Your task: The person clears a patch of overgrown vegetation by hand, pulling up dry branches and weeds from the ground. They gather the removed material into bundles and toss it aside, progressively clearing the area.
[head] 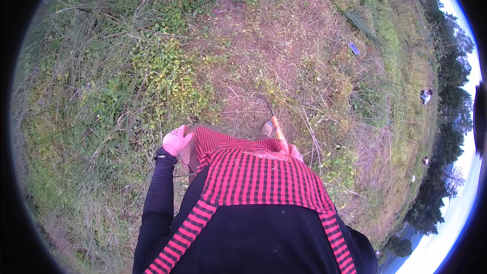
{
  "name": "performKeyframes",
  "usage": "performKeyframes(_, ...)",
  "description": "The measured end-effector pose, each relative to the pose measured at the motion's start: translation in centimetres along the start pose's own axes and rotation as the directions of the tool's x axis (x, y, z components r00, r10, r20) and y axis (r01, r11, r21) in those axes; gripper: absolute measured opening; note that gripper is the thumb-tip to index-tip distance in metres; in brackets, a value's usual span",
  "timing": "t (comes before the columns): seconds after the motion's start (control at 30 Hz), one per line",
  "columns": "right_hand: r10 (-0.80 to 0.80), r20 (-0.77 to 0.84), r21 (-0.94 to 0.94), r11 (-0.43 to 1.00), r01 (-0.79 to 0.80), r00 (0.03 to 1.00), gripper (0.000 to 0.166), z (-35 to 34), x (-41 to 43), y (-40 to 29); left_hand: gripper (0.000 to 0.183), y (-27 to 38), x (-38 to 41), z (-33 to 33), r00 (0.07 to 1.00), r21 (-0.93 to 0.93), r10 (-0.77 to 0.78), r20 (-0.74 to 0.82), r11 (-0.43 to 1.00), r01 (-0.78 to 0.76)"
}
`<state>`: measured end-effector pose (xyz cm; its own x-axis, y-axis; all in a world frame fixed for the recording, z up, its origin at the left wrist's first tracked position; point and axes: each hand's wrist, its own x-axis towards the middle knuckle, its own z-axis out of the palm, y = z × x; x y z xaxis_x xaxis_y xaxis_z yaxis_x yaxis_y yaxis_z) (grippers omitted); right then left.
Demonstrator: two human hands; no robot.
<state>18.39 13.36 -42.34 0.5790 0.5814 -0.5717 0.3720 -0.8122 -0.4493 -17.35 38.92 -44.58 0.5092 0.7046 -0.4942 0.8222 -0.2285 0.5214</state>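
Observation:
A sickle [279, 133] with a thin curved blade and an orange-brown wooden handle points up and away in front of me. My right hand [295, 153], in a pink glove, is closed on the lower end of its handle, partly hidden behind my red and black checked apron [266, 179]. My left hand [177, 140], also in a pink glove, rests at my left knee beside the apron's edge, with its thumb apart from the fingers. Nothing shows in it. One shoe [266, 129] is visible just left of the sickle handle.
Tall grass and low leafy plants [175, 76] grow on the left. Dry cut stems lie over reddish soil [266, 45] ahead. A small blue object [354, 48] lies farther right. A person [425, 96] is far off at the right, before dark trees [452, 76].

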Motion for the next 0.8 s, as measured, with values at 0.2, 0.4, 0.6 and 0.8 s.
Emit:
performKeyframes(0.2, -0.002, 0.034, 0.044, 0.999, 0.000, 0.999, 0.041, -10.7, 9.8, 9.3, 0.052, 18.9, 7.1, 11.9, 0.937, -0.075, 0.203, 0.283, 0.979, -0.190)
performKeyframes(0.4, -0.022, 0.112, -0.030, 0.999, 0.026, 0.993, 0.039, -17.3, 16.0, 12.4, 0.049, 30.3, 9.6, 13.3, 0.869, 0.094, 0.335, 0.365, 0.915, -0.393)
performKeyframes(0.6, -0.231, 0.189, -0.075, 0.966, 0.249, 0.954, 0.039, -14.6, 19.5, 10.0, 0.044, 32.5, 13.3, 14.2, 0.908, 0.243, 0.349, 0.231, 0.883, -0.401)
performKeyframes(0.8, -0.308, 0.388, -0.171, 0.902, 0.396, 0.869, 0.037, -11.8, 21.9, 3.7, 0.042, 33.0, 15.9, 15.8, 0.833, 0.247, 0.389, 0.393, 0.828, -0.503)
